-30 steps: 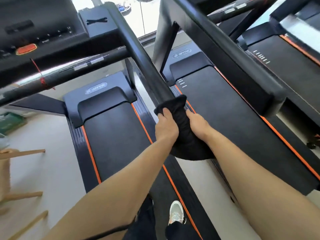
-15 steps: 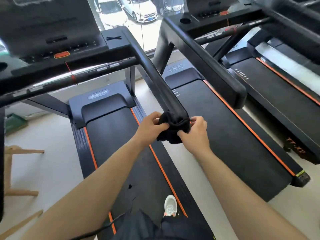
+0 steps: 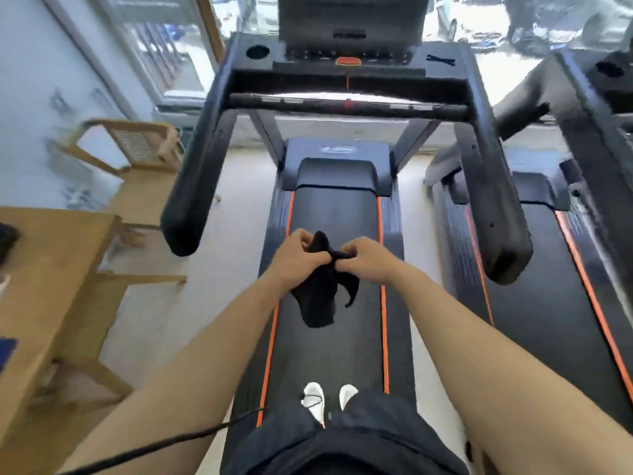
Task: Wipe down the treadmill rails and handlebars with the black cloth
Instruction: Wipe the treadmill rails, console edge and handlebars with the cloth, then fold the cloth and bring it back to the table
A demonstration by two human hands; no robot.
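Note:
The black cloth hangs bunched over the middle of the treadmill belt, held up by both hands. My left hand pinches its upper left part and my right hand pinches the upper right, close together. The cloth touches no part of the treadmill. The left handlebar runs toward me on the left and ends about level with my hands. The right handlebar does the same on the right. The front crossbar and console are ahead.
A second treadmill stands close on the right. Wooden furniture, a chair and a table, fills the left side. My white shoes stand on the belt. A black cable crosses the lower left.
The cloth has come off the end of the right handlebar and now hangs free between both hands over the belt. The view has swung left to face the treadmill squarely.

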